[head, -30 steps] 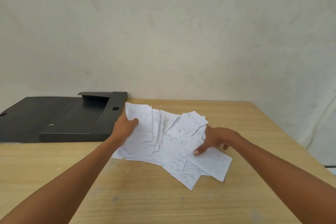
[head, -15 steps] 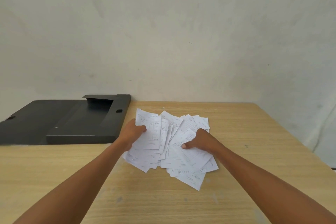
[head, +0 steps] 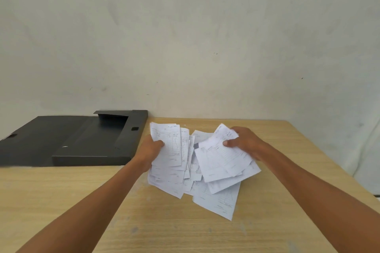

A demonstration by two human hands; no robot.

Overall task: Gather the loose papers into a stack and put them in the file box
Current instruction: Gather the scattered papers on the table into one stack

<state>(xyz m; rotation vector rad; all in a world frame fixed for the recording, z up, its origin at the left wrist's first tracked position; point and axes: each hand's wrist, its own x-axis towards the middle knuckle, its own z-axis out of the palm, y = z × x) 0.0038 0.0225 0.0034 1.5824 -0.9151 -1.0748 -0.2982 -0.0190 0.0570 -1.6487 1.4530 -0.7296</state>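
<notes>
Currently, separate uneven bunches of papers (head: 197,162) are pinched mid-frame by the left hand (head: 149,151) and right hand (head: 245,144); loose bottom sheets could slip onto the counter (head: 164,222) before the file box (head: 92,141), at left, is reached.

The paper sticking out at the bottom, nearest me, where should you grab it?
Probably by its free lower corner, coming from the near side. That sheet lies flat on the wooden table with its upper part tucked under the pile, so only the near end is bare. The right hand, now gripping other sheets, is closer than the left hand.
</notes>
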